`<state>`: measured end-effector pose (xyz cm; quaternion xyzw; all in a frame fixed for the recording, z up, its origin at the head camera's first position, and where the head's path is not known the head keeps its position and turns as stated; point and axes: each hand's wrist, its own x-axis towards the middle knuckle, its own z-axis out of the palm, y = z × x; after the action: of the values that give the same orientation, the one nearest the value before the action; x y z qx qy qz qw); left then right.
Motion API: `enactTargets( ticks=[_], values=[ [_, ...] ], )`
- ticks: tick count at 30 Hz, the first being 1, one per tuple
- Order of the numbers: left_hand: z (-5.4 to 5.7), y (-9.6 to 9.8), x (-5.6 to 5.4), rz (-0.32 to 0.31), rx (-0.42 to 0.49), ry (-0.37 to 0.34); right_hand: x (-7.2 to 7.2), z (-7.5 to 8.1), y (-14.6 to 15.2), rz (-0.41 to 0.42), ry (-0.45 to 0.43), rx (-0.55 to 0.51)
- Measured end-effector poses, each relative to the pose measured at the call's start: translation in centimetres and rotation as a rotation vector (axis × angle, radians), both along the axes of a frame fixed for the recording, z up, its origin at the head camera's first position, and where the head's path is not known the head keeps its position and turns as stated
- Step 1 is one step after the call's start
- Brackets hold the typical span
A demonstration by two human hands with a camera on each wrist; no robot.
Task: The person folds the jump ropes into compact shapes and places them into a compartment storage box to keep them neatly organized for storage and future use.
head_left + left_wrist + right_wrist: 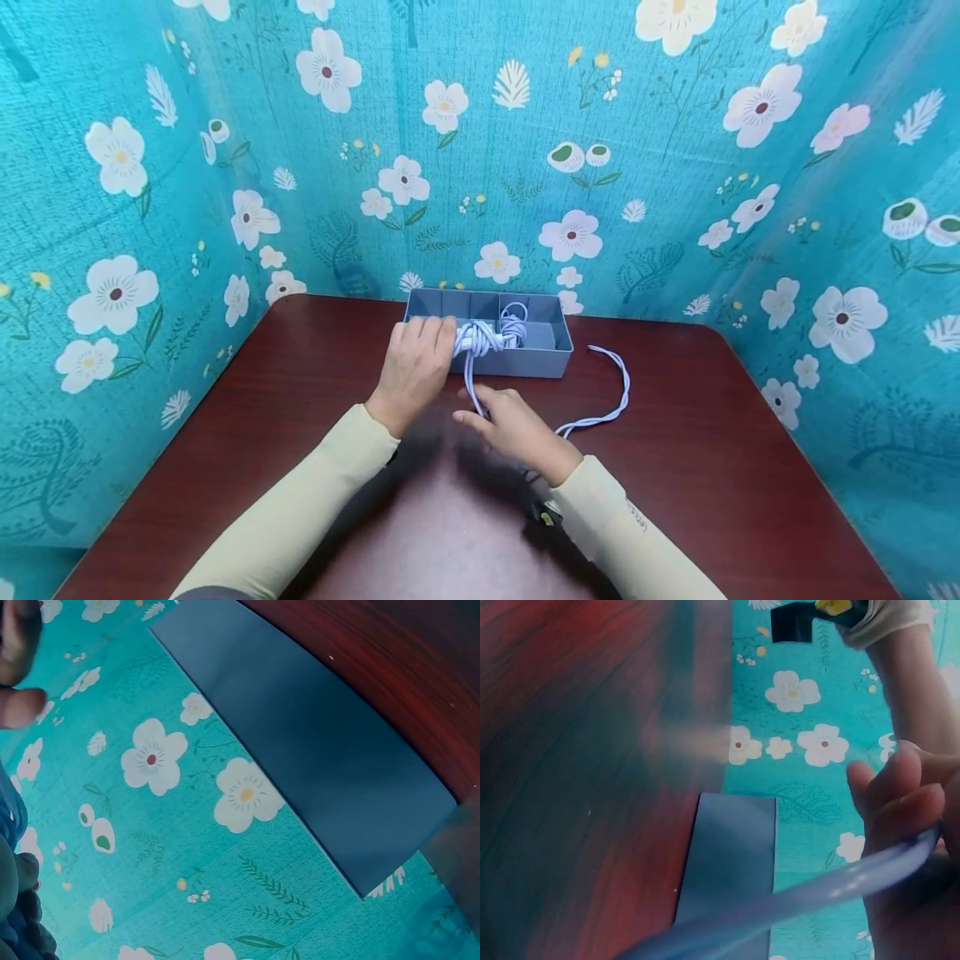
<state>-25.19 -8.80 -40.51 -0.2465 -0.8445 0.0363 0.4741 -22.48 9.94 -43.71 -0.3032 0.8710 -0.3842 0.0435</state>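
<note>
My left hand (414,358) holds the left end of a white rod-like piece with pale lavender cord (480,337) wound round it, above the front wall of a grey-blue box (517,363). From the winding a doubled strand drops to my right hand (513,425), whose fingers hold it, with the thumb pointing left. A twisted tail of the cord (618,404) comes out past the right hand and curves over the table. In the right wrist view, the strand (810,896) crosses blurred before the left fingers (904,791).
The box has compartments; a looped cord coil (514,321) shows at its divider. It stands at the back of a dark red table (697,450). Flowered teal cloth (480,208) hangs behind and at both sides. A small black device (546,512) sits under the right wrist.
</note>
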Motion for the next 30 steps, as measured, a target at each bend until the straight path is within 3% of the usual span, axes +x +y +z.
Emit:
enactTargets(
  ticks=[7, 9, 13, 21, 30],
  values=[
    [-0.6, -0.1, -0.8, 0.026, 0.014, -0.006, 0.9, 1.1, -0.3, 0.028, 0.205, 0.112],
    [-0.8, 0.0, -1.0, 0.030, 0.022, -0.002, 1.2, 1.5, -0.2, 0.036, 0.229, 0.128],
    [-1.2, 0.1, -1.3, 0.028, 0.025, 0.017, 1.8, 2.4, 0.1, 0.049, 0.282, 0.131],
    [-1.8, 0.5, -1.2, 0.028, -0.016, 0.011, 1.4, 4.0, 0.7, 0.069, 0.527, 0.120],
    [-2.3, 0.5, -0.7, 0.013, -0.042, -0.035, 0.6, 6.5, 1.5, 0.081, 0.602, 0.184]
  ],
)
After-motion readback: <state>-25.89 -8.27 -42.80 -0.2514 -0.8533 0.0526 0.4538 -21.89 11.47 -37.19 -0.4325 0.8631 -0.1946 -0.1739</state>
